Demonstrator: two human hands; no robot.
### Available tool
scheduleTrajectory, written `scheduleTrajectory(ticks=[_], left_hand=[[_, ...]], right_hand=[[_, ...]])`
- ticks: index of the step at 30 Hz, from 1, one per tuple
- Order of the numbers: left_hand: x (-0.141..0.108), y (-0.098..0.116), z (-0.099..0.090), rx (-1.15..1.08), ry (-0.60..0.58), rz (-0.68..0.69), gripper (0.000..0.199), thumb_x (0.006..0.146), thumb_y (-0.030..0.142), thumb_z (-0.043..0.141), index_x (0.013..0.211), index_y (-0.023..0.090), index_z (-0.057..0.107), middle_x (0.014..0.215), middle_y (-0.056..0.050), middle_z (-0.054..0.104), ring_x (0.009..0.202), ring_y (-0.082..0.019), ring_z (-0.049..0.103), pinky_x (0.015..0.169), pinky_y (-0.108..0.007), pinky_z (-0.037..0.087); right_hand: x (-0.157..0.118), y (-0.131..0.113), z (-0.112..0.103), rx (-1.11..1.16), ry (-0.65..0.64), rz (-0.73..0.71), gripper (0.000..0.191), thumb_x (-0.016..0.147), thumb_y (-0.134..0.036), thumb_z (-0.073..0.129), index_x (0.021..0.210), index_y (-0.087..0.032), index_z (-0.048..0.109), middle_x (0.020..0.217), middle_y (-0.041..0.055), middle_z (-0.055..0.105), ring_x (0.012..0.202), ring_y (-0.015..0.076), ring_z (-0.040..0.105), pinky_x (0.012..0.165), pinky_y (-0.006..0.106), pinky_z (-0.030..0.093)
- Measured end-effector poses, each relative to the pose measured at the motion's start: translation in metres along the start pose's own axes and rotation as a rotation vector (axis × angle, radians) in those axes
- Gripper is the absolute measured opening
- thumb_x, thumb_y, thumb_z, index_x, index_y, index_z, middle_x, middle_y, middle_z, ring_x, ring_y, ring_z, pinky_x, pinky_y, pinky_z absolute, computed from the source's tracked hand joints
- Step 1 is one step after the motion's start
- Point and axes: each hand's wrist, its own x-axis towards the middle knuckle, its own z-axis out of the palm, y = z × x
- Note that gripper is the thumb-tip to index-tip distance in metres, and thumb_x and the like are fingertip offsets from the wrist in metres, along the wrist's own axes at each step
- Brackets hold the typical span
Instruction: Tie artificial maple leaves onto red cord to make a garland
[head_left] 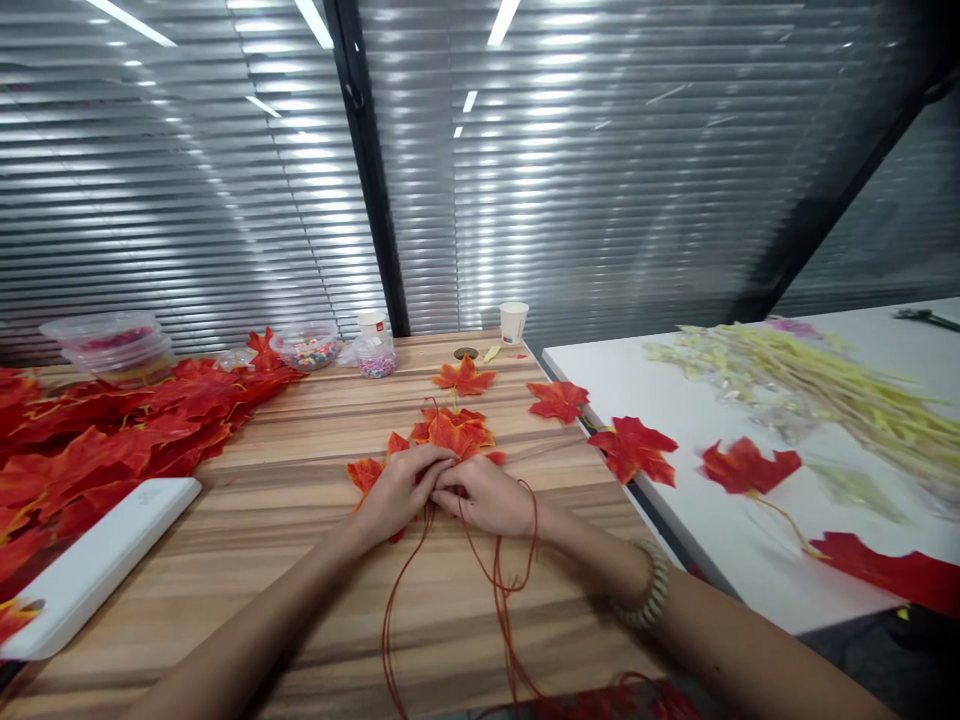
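The cord [505, 625] is pinched at the fingertips of the left hand [405, 488] and the right hand [484, 495], which are held together over the table [315, 600]; the exact grip is partly hidden. Strands are hung below both hands, with one loop draped across the right wrist. Leaves [454, 432] are positioned just beyond the fingers. A leaf pile [142, 425] is located at left, beside a white case [112, 560].

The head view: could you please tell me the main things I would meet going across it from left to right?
Stacked clear tubs → tub of multicoloured beads → left hand → right hand → beaded bracelet → bundle of yellow stems.
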Motion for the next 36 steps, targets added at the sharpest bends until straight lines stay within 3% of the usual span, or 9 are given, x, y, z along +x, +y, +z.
scheduleTrajectory(ticks=[14,36], left_hand=[[-0.0005,-0.0021,0.0005,0.037,-0.038,0.02,0.02,0.082,0.013,0.041,0.087,0.015,0.061,0.081,-0.003,0.064,0.073,-0.012,0.056,0.068,-0.022,0.042],[0.0001,-0.0024,0.0,0.047,-0.059,0.034,0.021,0.08,0.011,0.041,0.087,0.015,0.06,0.081,-0.004,0.064,0.074,-0.013,0.056,0.068,-0.023,0.043]], right_hand=[[-0.0006,0.0018,0.0009,-0.004,-0.014,0.006,0.018,0.082,-0.017,0.048,0.076,-0.013,0.064,0.078,0.0051,0.066,0.067,0.0118,0.057,0.062,0.02,0.038],[-0.0008,0.0022,0.0006,0.009,-0.024,0.008,0.016,0.081,-0.016,0.049,0.079,-0.014,0.065,0.08,0.0046,0.067,0.07,0.0121,0.058,0.062,0.02,0.037]])
